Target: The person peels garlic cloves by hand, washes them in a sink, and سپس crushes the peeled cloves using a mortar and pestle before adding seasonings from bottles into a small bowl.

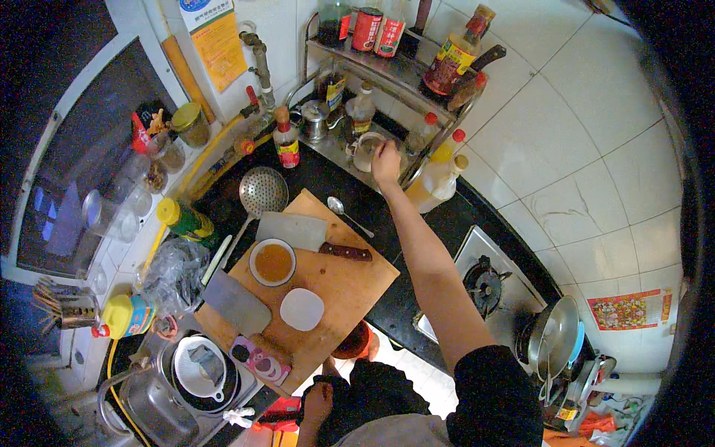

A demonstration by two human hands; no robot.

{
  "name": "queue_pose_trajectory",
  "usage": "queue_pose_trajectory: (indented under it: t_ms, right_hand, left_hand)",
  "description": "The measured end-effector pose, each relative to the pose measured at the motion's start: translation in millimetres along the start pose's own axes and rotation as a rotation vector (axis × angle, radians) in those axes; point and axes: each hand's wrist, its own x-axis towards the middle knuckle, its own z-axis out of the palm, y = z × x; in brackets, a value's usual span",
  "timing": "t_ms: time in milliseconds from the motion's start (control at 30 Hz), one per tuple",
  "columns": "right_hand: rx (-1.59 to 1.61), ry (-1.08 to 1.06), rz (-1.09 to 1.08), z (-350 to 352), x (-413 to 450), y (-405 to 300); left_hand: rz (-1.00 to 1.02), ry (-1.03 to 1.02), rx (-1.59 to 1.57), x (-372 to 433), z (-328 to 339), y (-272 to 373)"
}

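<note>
My right hand [386,162] is at the rim of a round tub [366,155] of pale contents on the lower rack shelf. Its fingers are curled, and what they pinch is hidden. My left hand [318,399] hangs low by my dark clothing, below the cutting board; its fingers are unclear. On the wooden cutting board [349,293] lie a cleaver [293,230] with a brown handle and a bowl of amber liquid [272,262]. Beside the bowl sits a small white dish [301,309]. A metal spoon [349,215] rests on the black counter near my right forearm.
A perforated skimmer [262,190] lies beyond the board. Bottles crowd the metal rack [385,67], with an oil jug [435,187] beside it. Right of my arm is a gas burner [484,286]; a sink [159,410] holding a white strainer [200,363] is at lower left.
</note>
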Motion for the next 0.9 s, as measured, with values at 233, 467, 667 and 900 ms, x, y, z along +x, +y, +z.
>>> queue_pose_trajectory:
  t_ms: [233,467,667,900]
  right_hand:
    - [0.008,-0.062,0.131,-6.0,-12.4,-19.5]
    - [0.019,-0.089,0.101,-3.0,-15.6,-8.5]
    - [0.081,-0.042,0.369,-4.3,-15.3,-4.9]
    - [0.153,0.081,0.398,-13.0,-28.4,-14.1]
  left_hand:
    - [-0.045,0.055,-0.183,1.0,1.7,-8.7]
    - [-0.055,0.013,-0.138,-4.5,-4.2,-5.7]
    - [-0.054,0.035,-0.083,-2.6,7.2,-18.4]
    - [-0.045,0.001,-0.142,-5.2,-3.4,-7.4]
